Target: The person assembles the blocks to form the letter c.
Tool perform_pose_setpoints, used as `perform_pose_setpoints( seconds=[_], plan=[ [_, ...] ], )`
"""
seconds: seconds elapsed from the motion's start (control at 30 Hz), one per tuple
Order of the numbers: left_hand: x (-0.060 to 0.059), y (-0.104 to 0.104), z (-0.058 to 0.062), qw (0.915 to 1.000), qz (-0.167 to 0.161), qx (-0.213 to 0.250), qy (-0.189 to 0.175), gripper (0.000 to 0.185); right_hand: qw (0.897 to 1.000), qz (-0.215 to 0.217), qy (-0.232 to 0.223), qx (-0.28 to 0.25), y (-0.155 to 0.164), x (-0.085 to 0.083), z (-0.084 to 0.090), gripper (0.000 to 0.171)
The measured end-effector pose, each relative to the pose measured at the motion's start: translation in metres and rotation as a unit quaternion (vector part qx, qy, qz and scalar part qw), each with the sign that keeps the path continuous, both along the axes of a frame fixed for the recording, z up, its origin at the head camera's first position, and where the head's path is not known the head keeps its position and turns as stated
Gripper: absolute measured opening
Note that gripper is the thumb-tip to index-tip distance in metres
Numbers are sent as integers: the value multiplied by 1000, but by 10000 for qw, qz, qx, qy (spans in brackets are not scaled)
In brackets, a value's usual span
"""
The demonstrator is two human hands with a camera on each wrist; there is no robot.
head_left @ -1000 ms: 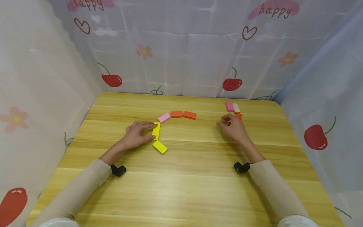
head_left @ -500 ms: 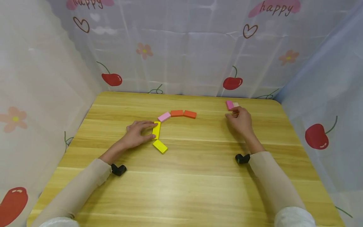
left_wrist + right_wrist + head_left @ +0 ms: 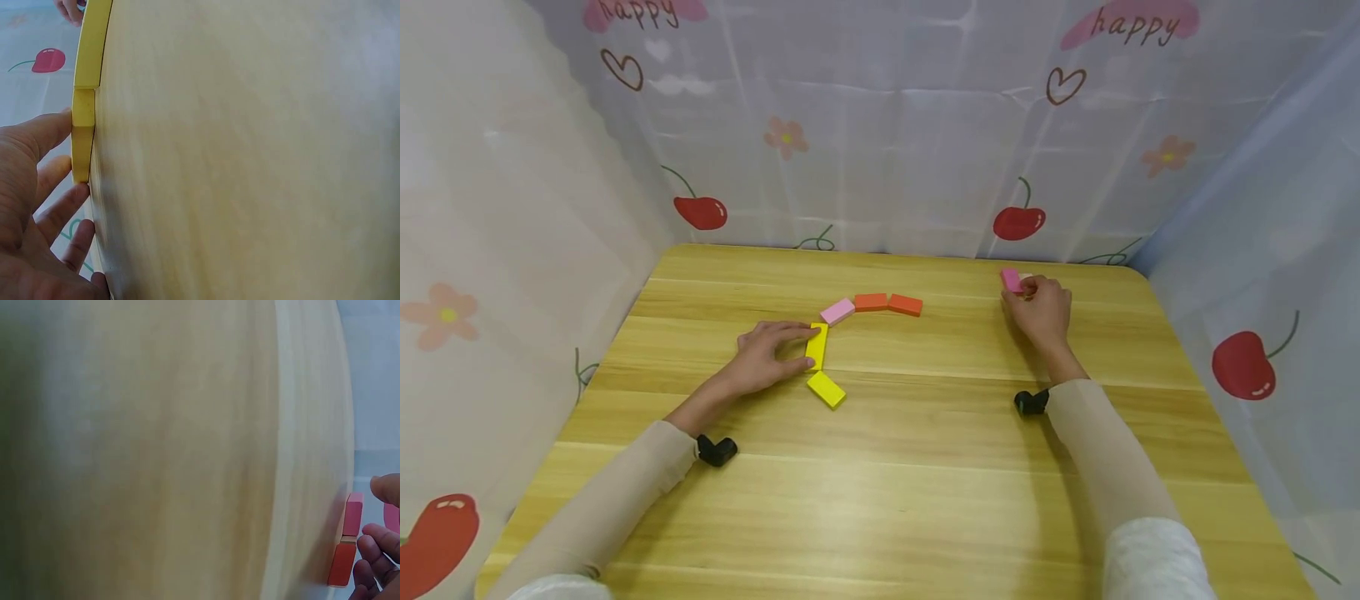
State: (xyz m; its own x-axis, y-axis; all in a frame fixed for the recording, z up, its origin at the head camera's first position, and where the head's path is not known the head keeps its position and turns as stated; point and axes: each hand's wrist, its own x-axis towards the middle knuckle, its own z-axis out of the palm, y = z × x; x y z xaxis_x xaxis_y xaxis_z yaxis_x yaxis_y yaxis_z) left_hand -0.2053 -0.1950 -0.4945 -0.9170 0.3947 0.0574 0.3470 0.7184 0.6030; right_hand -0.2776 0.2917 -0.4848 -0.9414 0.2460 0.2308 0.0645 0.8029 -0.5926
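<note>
Partly done, by the look of it — curved row of flat wooden blocks mid-table: yellow rectangular block [image 3: 817,346], second yellow block [image 3: 826,389] nearer, pale pink block [image 3: 837,312], two orange blocks [image 3: 887,303] trailing right. Left to place: small far-right pile, incl. bright pink wooden block [image 3: 1010,279]. Left hand [image 3: 763,357] flat, fingers straight, tips touching yellow rectangular block's left edge. Right hand [image 3: 1039,308] at far-right pile, fingers curled over it, bright pink block just left of fingertips — actual grip: can't tell. Wooden table [image 3: 925,483] underneath.

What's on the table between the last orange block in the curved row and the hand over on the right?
Nothing: the head view shows bare table between the orange block and the right hand.
</note>
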Motion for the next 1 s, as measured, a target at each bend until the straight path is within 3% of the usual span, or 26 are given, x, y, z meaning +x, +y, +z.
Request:
perform_pose_setpoints(
  seconds=[0.3, 0.57, 0.87, 1.0],
  plan=[
    [-1, 0, 1, 10000, 1, -91, 6, 56, 9979, -344, -435, 342, -4, -5, 5, 49],
    [0, -2, 1, 10000, 10, -6, -46, 56, 9966, -324, -542, 536, -11, -7, 2, 45],
    [-1, -2, -1, 10000, 12, 1, -44, 56, 9955, -403, -712, 486, -14, -10, 3, 66],
    [-2, -2, -1, 10000, 25, 24, -20, 54, 9953, -358, -631, 644, -15, -12, 3, 57]
  ],
)
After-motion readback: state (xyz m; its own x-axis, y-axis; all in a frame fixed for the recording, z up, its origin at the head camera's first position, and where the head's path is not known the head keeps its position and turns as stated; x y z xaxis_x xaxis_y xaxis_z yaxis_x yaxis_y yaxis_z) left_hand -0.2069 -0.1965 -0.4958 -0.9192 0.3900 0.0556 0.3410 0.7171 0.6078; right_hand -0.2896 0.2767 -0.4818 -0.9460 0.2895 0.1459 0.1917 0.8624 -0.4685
